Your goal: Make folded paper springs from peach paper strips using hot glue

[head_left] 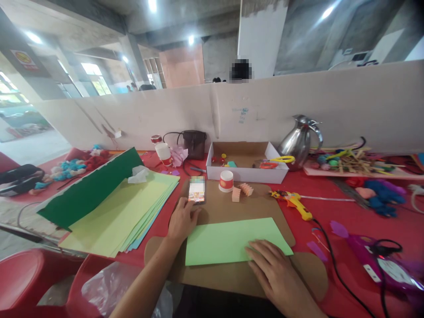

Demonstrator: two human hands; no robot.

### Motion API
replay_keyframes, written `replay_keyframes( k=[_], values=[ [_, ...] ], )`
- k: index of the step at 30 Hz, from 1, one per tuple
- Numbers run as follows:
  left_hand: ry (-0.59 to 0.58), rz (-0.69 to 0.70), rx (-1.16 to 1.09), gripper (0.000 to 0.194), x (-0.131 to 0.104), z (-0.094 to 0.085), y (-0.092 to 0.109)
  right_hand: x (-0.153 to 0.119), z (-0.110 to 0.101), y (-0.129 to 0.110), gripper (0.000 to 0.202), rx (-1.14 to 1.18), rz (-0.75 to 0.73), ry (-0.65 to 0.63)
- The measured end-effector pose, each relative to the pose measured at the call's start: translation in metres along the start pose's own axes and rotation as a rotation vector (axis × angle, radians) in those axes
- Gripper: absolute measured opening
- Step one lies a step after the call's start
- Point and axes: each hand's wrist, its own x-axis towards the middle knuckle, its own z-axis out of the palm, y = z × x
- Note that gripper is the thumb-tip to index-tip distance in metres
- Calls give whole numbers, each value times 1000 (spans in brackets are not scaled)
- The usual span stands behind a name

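A light green sheet [228, 240] lies on brown cardboard [212, 279] in front of me. My right hand [273, 267] rests with fingers spread on the sheet's lower right part. My left hand [183, 218] is at the lower edge of a lit phone [197, 191], fingers apart, holding nothing; a fingertip is at the screen's bottom. Behind the sheet stand a red and white paper cup [226, 181] and small folded peach paper pieces [236, 194].
Left lie stacked coloured sheets [122, 212] and a dark green board [96, 190]. Behind are a white box [245, 174] with scissors and a metal jug [298, 141]. A yellow glue gun [298, 206] and its cord lie right, near a purple device [380, 260].
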Motion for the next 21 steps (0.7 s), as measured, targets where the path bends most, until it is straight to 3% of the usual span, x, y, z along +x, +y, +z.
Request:
replay_keyframes(
  k=[8, 21],
  values=[
    [-106, 2, 93, 32, -3, -1, 3, 2, -2, -1, 30, 6, -10, 35],
    [-117, -28, 98, 34, -3, 3, 2, 0, 1, 0, 31, 5, -6, 32]
  ],
)
